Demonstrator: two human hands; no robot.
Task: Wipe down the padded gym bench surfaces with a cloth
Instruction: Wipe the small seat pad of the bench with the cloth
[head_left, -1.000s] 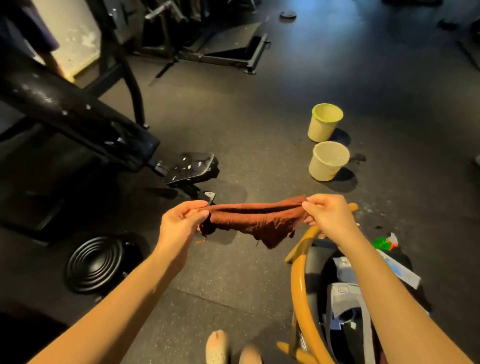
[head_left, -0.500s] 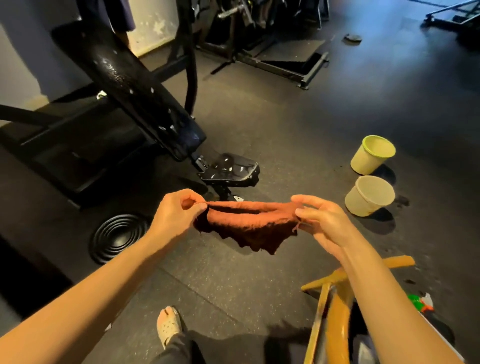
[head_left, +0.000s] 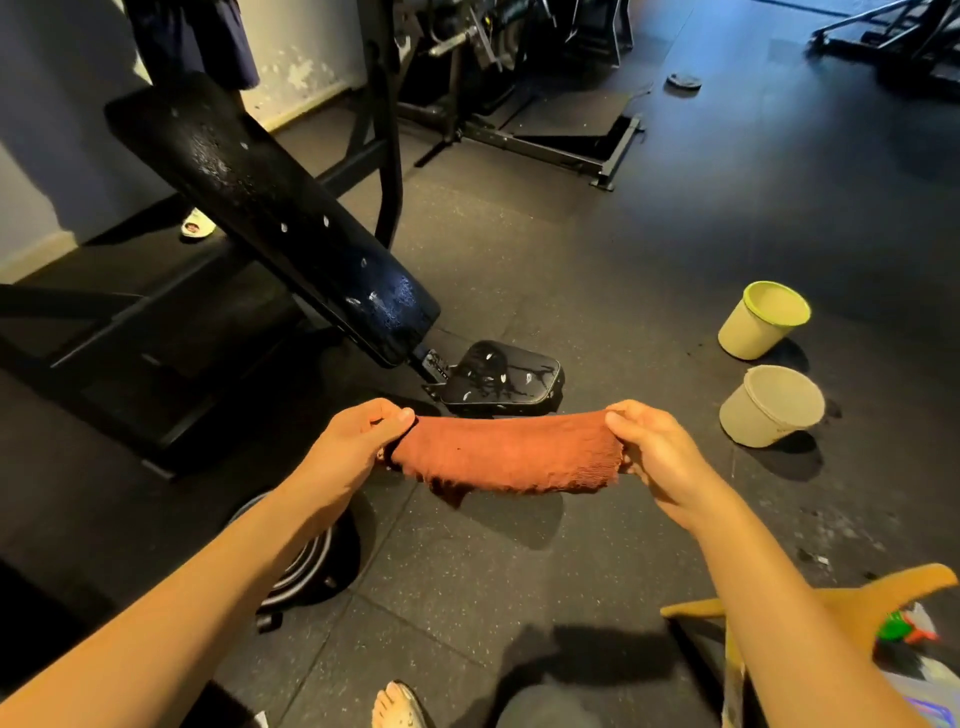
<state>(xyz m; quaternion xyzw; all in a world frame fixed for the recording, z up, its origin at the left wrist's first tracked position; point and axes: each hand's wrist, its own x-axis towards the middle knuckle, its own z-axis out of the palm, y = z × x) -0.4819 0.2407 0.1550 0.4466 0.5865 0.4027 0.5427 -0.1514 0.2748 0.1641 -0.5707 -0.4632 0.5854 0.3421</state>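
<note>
Head view: a rust cloth (head_left: 506, 457) is held stretched between the left hand (head_left: 358, 441) and right hand (head_left: 657, 457), each end pinched, near the wet seat pad (head_left: 501, 382).

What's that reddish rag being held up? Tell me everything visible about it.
The cloth is rust-red, seemingly soft terry fabric, with a ragged lower edge. Bunched into a long band, it is stretched level between the left hand and the right hand, each pinching one end. It hangs above the floor, nearer the camera than the droplet-speckled seat pad; only the hands appear to touch it.
</note>
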